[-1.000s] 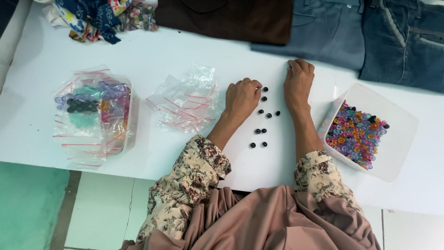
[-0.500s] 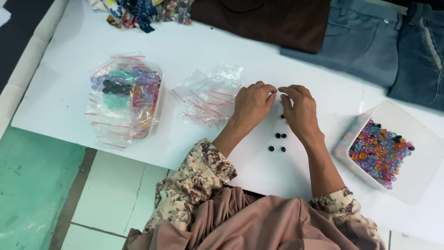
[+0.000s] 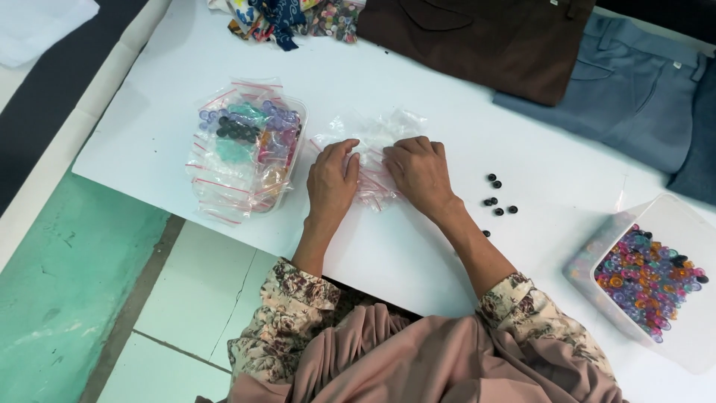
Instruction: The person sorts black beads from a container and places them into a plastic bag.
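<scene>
Baggies under both flat hands

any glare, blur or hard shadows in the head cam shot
Head view: even, soft light, only faint shadows under the left hand and right hand; small glints on the clear plastic bags; white table bright but not washed out; black buttons sharp, no motion blur.

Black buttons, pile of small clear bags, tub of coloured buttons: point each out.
black buttons (image 3: 494,201), head view, middle of the cluster
pile of small clear bags (image 3: 373,127), head view, bare top part
tub of coloured buttons (image 3: 675,213), head view, rim
</scene>
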